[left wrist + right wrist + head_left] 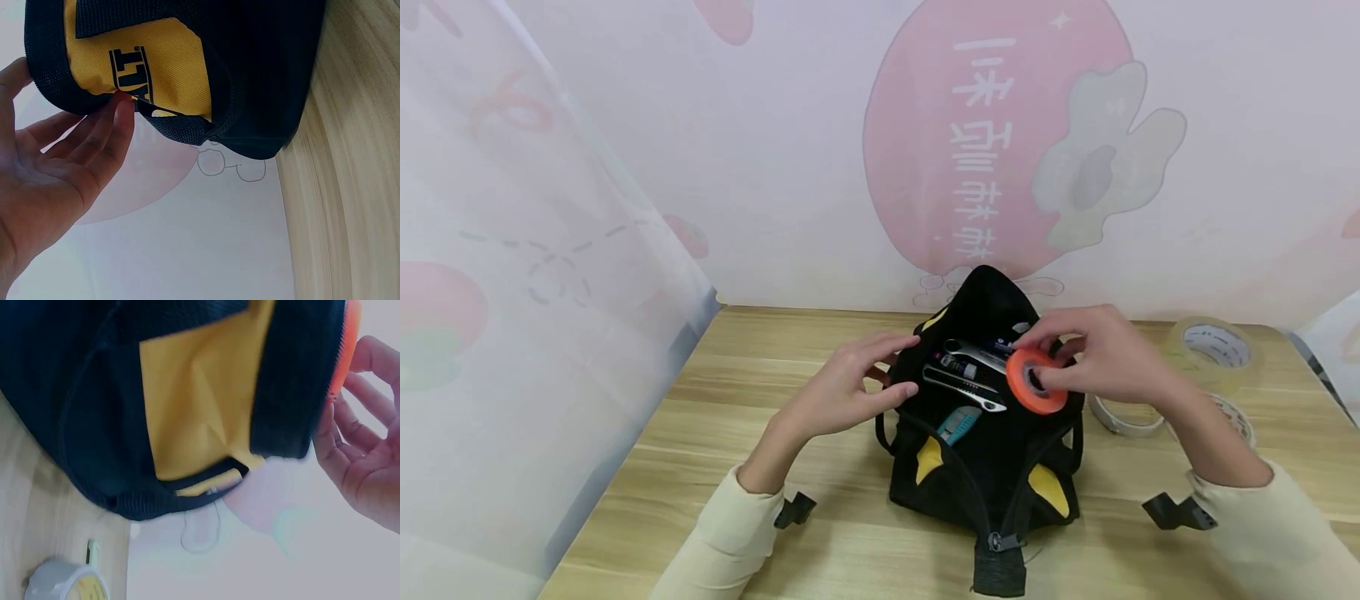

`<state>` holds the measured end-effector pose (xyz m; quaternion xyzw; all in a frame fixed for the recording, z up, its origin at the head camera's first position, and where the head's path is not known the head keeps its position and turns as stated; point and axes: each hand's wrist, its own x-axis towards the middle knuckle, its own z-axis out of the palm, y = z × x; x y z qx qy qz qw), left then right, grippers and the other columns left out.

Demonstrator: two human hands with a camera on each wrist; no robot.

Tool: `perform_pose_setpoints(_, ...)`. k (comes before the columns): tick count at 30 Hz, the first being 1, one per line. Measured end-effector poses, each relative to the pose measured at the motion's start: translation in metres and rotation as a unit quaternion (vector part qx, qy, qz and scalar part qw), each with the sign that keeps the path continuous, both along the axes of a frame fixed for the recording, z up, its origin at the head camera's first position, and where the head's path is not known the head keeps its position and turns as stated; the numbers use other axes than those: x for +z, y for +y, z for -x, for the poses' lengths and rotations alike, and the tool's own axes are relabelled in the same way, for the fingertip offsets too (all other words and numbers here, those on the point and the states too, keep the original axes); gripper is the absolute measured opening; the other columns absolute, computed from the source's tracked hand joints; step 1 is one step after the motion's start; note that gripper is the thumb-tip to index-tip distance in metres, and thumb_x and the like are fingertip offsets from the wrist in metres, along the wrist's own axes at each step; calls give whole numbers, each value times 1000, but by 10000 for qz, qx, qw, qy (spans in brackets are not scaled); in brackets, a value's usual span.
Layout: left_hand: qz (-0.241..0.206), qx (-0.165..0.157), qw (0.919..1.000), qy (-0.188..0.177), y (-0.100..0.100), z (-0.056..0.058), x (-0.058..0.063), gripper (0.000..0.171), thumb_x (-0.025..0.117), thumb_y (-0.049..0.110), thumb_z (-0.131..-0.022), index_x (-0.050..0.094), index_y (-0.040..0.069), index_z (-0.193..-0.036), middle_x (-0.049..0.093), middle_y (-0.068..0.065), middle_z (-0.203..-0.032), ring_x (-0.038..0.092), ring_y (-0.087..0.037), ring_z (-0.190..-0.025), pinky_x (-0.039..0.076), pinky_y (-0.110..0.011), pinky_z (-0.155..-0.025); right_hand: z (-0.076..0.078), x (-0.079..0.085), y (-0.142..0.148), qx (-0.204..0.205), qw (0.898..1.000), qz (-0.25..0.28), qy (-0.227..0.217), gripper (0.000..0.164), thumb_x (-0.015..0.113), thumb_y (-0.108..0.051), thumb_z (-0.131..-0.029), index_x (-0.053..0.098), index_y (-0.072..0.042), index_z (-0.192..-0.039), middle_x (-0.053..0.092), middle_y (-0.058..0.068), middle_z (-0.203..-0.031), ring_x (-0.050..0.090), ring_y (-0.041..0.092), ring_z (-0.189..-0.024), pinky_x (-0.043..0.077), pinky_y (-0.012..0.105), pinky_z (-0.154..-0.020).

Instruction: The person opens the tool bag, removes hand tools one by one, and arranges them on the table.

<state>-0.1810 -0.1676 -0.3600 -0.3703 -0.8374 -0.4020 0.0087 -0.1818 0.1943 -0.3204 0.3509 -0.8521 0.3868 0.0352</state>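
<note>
A black and yellow tool bag [981, 500] stands unzipped on the table in the head view. My right hand [1097, 354] grips a roll of orange tape [1019, 385] at the right side of its mouth; in the right wrist view the bag wall partly hides the roll. My left hand [850, 383] holds the bag's left rim, with fingers against the outer side in the left wrist view. Inside lie a utility knife [958, 387], a wrench [981, 354], a small dark tube [955, 365] and a teal-handled tool [959, 425].
To the right of the bag are a wide roll of clear tape [1217, 346], a white tape roll [1123, 425] and another roll [1236, 417] partly behind my right forearm. A printed cloth [790, 167] hangs behind the wooden table [715, 467].
</note>
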Motion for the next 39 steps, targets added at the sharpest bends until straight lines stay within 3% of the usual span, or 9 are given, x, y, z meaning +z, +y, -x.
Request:
perform_pose_setpoints(9, 21, 25, 10000, -56, 0, 0, 0, 58, 74, 21, -102, 57, 6, -155, 62, -11, -153, 70, -27, -123, 65, -38, -95, -19, -7, 31, -926, 9950, 249, -274, 35, 85, 3, -84, 83, -15, -114, 79, -7, -103, 70, 4, -92, 63, 17, -78)
perform_pose_setpoints(13, 18, 26, 10000, -34, -1, 0, 0, 57, 74, 20, -102, 57, 5, -155, 62, -13, -153, 70, -28, -122, 66, -39, -95, -24, -11, 41, -1034, 9934, 425, -266, 34, 84, 5, -86, 82, -12, -115, 78, -10, -103, 70, 4, -94, 62, 17, -78)
perform_pose_setpoints(26, 86, 88, 9999, 66, -4, -1, 2, 58, 75, 21, -101, 57, 5, -154, 62, -13, -153, 71, -29, -121, 66, -39, -96, -23, -15, 52, -1387, 9891, 288, -414, 28, 83, -2, -90, 82, -12, -117, 77, -15, -106, 69, 1, -93, 63, 17, -75)
perform_pose_setpoints(34, 85, 69, 9999, 80, -7, -2, 1, 57, 74, 21, -102, 57, 5, -154, 63, -13, -153, 72, -28, -119, 66, -40, -95, -23, -28, 73, -1838, 9815, -306, -435, 27, 86, -6, -88, 79, -11, -114, 77, -4, -105, 65, -4, -91, 59, 15, -73)
perform_pose_setpoints(39, 63, 49, 9999, 92, -7, -2, -1, 57, 74, 20, -101, 57, 5, -154, 63, -13, -152, 72, -29, -120, 66, -40, -95, -25, -38, 94, -1942, 9798, -398, -276, 26, 87, -2, -86, 79, -10, -109, 76, -11, -101, 63, -9, -90, 58, 15, -70)
